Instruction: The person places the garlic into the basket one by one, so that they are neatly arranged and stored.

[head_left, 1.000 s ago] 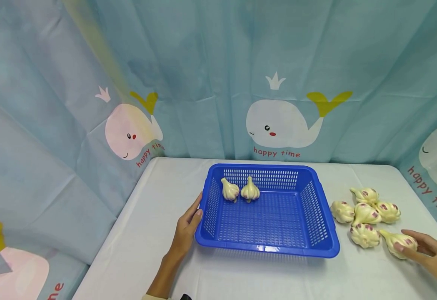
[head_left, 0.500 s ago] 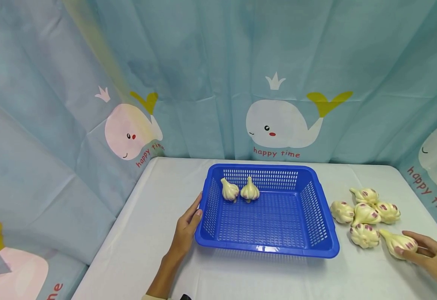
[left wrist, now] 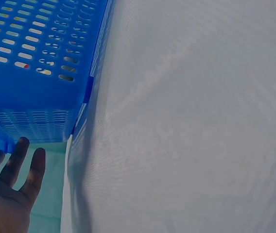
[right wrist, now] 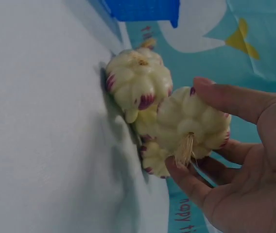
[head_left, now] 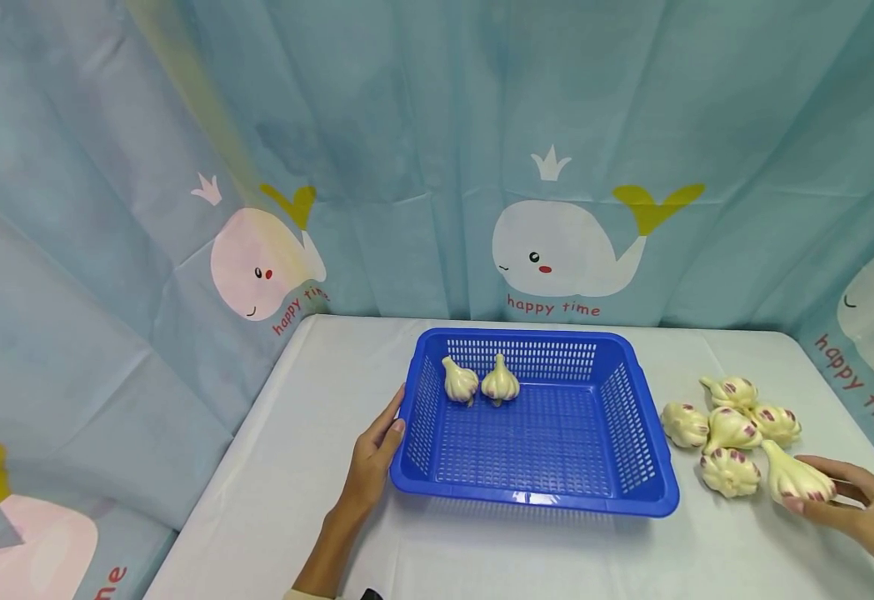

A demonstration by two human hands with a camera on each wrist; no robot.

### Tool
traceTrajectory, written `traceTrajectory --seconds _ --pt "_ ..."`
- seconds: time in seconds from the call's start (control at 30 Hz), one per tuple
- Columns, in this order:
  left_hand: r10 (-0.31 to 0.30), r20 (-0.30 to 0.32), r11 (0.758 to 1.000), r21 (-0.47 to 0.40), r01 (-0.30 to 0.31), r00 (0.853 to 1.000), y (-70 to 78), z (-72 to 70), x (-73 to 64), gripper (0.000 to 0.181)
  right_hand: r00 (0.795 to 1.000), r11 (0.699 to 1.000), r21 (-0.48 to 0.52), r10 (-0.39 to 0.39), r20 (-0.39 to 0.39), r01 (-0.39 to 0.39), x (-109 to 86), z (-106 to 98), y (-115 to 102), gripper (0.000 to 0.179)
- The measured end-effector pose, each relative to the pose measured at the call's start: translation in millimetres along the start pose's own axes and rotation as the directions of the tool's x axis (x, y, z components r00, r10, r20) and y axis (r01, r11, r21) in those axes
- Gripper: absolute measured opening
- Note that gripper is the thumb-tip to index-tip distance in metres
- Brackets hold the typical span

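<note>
In the head view my right hand (head_left: pixel 864 508) grips a garlic bulb (head_left: pixel 796 479), pale with purple marks, its stem pointing up and left. The right wrist view shows the root tuft of that garlic bulb (right wrist: pixel 191 121) between thumb and fingers. My left hand (head_left: pixel 369 462) rests against the left side of a blue plastic basket (head_left: pixel 526 500). Its outer fingers look straight in the left wrist view; the rest are partly hidden. Inside the basket, near the back left, sit two garlic bulbs, one (head_left: pixel 461 382) beside the other (head_left: pixel 500 381).
Several more garlic bulbs (head_left: pixel 732 429) lie clustered on the white table (head_left: pixel 526 558), right of the basket and just left of my right hand. A blue whale-print curtain (head_left: pixel 407 167) hangs behind the table and along both sides.
The garlic bulb in my right hand has tilted, its stem rising, and looks lifted slightly from the table. My left hand and the basket have stayed in place.
</note>
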State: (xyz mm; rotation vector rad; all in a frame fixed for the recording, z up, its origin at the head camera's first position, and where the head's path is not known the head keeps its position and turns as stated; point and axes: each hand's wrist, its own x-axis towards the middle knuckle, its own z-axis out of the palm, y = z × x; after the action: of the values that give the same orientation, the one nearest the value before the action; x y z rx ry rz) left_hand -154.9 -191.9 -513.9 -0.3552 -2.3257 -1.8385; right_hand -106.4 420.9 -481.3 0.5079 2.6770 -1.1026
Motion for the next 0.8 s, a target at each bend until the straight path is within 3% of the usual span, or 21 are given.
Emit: traceTrajectory --seconds 0.2,0.43,0.57,0.8 --pt "0.000 -0.002 1.000 0.002 0.000 1.000 0.7 0.2 -0.1 0.052 0.983 0.983 0.070 -0.167 -0.071 0.172 -1.1 -1.5 -5.4 0.068" --pt "-0.001 0.004 1.000 -0.014 0.001 1.000 1.5 -0.3 0.4 0.052 0.976 0.964 0.149 -0.218 -0.025 0.219 -1.3 -1.0 -21.3 0.075" --pt "-0.002 0.013 1.000 -0.017 0.003 1.000 0.9 -0.4 0.5 0.052 0.962 0.943 0.187 -0.268 -0.056 0.274 -3.2 2.6 -31.6 0.076" --pt "-0.007 0.012 1.000 -0.011 0.007 1.000 -0.1 -0.5 0.4 0.052 0.937 0.914 0.209 -0.343 -0.063 0.348 -1.2 5.8 -46.6 0.061"
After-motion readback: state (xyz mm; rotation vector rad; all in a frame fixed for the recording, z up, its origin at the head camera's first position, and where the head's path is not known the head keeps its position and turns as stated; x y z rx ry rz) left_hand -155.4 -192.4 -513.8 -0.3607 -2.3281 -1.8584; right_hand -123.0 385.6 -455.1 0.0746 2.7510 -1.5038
